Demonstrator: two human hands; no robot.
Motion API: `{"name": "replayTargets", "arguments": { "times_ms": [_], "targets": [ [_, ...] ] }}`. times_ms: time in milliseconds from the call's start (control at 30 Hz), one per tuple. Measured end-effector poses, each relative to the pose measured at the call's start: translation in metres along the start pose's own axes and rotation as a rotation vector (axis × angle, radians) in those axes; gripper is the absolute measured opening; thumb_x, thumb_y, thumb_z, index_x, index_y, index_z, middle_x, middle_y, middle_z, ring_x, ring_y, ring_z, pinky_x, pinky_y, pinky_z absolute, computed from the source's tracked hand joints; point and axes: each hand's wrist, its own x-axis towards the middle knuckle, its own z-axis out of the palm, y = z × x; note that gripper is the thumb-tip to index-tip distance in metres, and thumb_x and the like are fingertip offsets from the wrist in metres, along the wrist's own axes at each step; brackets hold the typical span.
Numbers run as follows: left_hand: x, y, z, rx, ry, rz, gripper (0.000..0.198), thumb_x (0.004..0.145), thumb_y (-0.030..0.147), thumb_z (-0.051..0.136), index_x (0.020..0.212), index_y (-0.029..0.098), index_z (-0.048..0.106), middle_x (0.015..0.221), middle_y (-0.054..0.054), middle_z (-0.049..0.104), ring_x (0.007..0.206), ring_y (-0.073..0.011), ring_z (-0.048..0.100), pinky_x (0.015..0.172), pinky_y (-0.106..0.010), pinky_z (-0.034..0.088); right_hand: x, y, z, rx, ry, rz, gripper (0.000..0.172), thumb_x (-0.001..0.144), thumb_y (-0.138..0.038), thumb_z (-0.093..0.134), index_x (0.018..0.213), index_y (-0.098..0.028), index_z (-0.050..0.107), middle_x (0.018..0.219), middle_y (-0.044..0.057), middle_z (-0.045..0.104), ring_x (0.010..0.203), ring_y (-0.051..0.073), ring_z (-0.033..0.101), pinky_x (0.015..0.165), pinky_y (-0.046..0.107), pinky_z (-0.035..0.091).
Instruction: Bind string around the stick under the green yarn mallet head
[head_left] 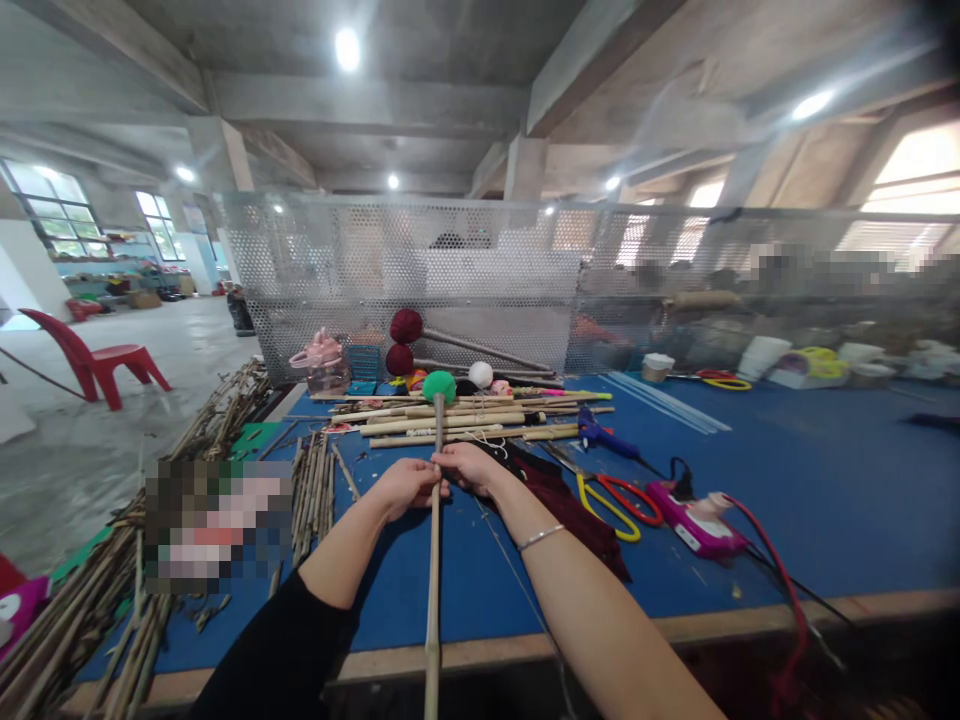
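Note:
Upright before me stands a long pale bamboo stick (433, 570) with a green ball (439, 386) on its far end. The stretch just below the ball looks grey, as if wrapped. My left hand (409, 488) pinches the stick from the left, fingers closed around it. From the other side, a little higher up, my right hand (466, 465) closes its fingertips on the stick where the grey stretch meets the bare part. Dark red cloth (566, 500) lies beside my right forearm. A thin strand runs down from the right hand; its upper end is hidden.
Bamboo sticks (480, 420) lie across the blue table (810, 470), with two dark red ball-headed sticks (406, 326) behind. Scissors (630, 500), a blue glue gun (600, 432) and a magenta power strip (694, 520) with cables sit right. Twigs (97, 610) pile left. A perforated metal screen (315, 270) stands behind.

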Motion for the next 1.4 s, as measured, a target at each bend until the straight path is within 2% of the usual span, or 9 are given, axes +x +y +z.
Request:
{"name": "replayTargets", "arguments": {
  "times_ms": [233, 300, 467, 533, 700, 800, 967, 1200, 1400],
  "targets": [
    [0.009, -0.010, -0.004, 0.313, 0.191, 0.172, 0.040, 0.053, 0.048, 0.067, 0.055, 0.015, 0.044, 0.043, 0.006, 0.043, 0.038, -0.0051, 0.040, 0.041, -0.019, 0.036, -0.001, -0.004, 0.008, -0.079, 0.081, 0.016, 0.032, 0.064, -0.038, 0.066, 0.060, -0.015, 0.045, 0.038, -0.009, 0.038, 0.029, 0.001, 0.020, 0.031, 0.018, 0.009],
    [0.008, -0.009, -0.003, 0.239, 0.156, 0.159, 0.041, 0.052, 0.048, 0.068, 0.056, 0.015, 0.044, 0.045, 0.005, 0.045, 0.041, -0.0062, 0.045, 0.044, -0.019, 0.038, -0.003, -0.003, 0.005, -0.044, 0.047, 0.016, 0.032, 0.062, -0.038, 0.067, 0.062, -0.015, 0.045, 0.039, -0.010, 0.037, 0.029, 0.001, 0.020, 0.031, 0.018, 0.009],
    [0.000, -0.001, 0.003, 0.046, -0.047, 0.023, 0.037, 0.056, 0.044, 0.066, 0.070, 0.013, 0.052, 0.066, -0.003, 0.060, 0.060, -0.0105, 0.059, 0.055, -0.020, 0.043, -0.004, -0.001, -0.001, 0.039, -0.046, 0.010, 0.031, 0.063, -0.039, 0.065, 0.064, -0.016, 0.045, 0.039, -0.009, 0.039, 0.028, 0.002, 0.023, 0.030, 0.018, 0.009],
    [0.000, -0.002, 0.002, 0.097, -0.022, 0.042, 0.037, 0.058, 0.046, 0.064, 0.070, 0.014, 0.051, 0.063, -0.002, 0.059, 0.055, -0.0099, 0.057, 0.051, -0.020, 0.042, -0.003, -0.001, 0.001, 0.013, 0.002, 0.001, 0.031, 0.062, -0.038, 0.066, 0.062, -0.015, 0.045, 0.039, -0.009, 0.039, 0.028, 0.002, 0.022, 0.030, 0.019, 0.009],
    [0.008, -0.010, -0.003, 0.285, 0.188, 0.180, 0.040, 0.054, 0.049, 0.066, 0.060, 0.016, 0.044, 0.043, 0.006, 0.046, 0.037, -0.0066, 0.043, 0.041, -0.020, 0.038, -0.001, 0.000, 0.006, -0.044, 0.059, -0.005, 0.030, 0.062, -0.038, 0.067, 0.064, -0.013, 0.050, 0.040, -0.008, 0.040, 0.030, 0.001, 0.023, 0.032, 0.019, 0.009],
    [0.009, -0.009, -0.003, 0.192, 0.145, 0.158, 0.039, 0.055, 0.047, 0.066, 0.058, 0.016, 0.043, 0.042, 0.006, 0.044, 0.037, -0.0055, 0.042, 0.042, -0.019, 0.038, -0.003, -0.002, 0.005, -0.006, 0.032, 0.007, 0.029, 0.062, -0.036, 0.067, 0.064, -0.015, 0.047, 0.039, -0.010, 0.036, 0.030, 0.001, 0.021, 0.032, 0.018, 0.009],
    [0.004, -0.004, -0.001, 0.025, -0.004, 0.027, 0.032, 0.057, 0.040, 0.066, 0.064, 0.013, 0.050, 0.055, 0.001, 0.054, 0.052, -0.0083, 0.055, 0.056, -0.021, 0.045, -0.005, -0.004, 0.004, -0.012, 0.046, 0.017, 0.021, 0.066, -0.028, 0.062, 0.063, -0.016, 0.045, 0.037, -0.010, 0.034, 0.029, 0.002, 0.021, 0.032, 0.018, 0.010],
    [0.011, -0.012, -0.004, 0.254, 0.227, 0.154, 0.038, 0.055, 0.048, 0.065, 0.057, 0.016, 0.045, 0.044, 0.002, 0.050, 0.040, -0.0086, 0.047, 0.043, -0.020, 0.039, -0.005, -0.004, 0.007, -0.035, 0.129, 0.031, 0.022, 0.064, -0.028, 0.064, 0.063, -0.016, 0.046, 0.037, -0.010, 0.034, 0.030, 0.002, 0.020, 0.033, 0.018, 0.009],
    [0.013, -0.013, -0.005, 0.279, 0.217, 0.192, 0.037, 0.054, 0.047, 0.066, 0.056, 0.016, 0.046, 0.044, 0.003, 0.047, 0.038, -0.0069, 0.044, 0.041, -0.019, 0.037, -0.003, -0.001, 0.006, -0.047, 0.115, 0.014, 0.024, 0.063, -0.030, 0.065, 0.062, -0.015, 0.047, 0.039, -0.009, 0.038, 0.030, 0.002, 0.020, 0.033, 0.019, 0.008]
  ]
}}
